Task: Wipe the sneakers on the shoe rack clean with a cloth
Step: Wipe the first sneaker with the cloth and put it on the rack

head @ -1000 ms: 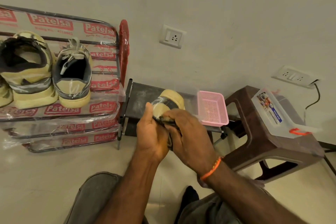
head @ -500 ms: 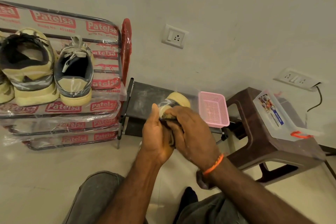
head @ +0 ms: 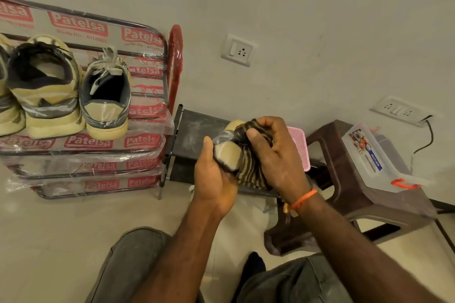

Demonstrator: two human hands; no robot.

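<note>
Three sneakers on rack: in a row on the shoe rack's [head: 147, 147] top shelf, heels outward.
Fourth sneaker [head: 227, 155]: held over the dark bench [head: 194, 130], left hand [head: 214, 179] fingers clamped on its heel.
Cloth [head: 253, 170]: striped, right hand [head: 273, 152] fingers curled round it, pressing the sneaker.
Containers: pink basket [head: 299, 147]; lidded clear box [head: 374, 155] on brown stool [head: 344, 179]; contents unclear.
Room: tiled floor, two wall sockets.

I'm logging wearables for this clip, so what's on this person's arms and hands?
Both forearms are bare, with no sleeves, gloves or rings showing. The right hand has a thin orange thread bracelet at its wrist, a small knot hanging from it. The left hand and its wrist wear nothing. Whitish dust smears mark the right hand.
</note>
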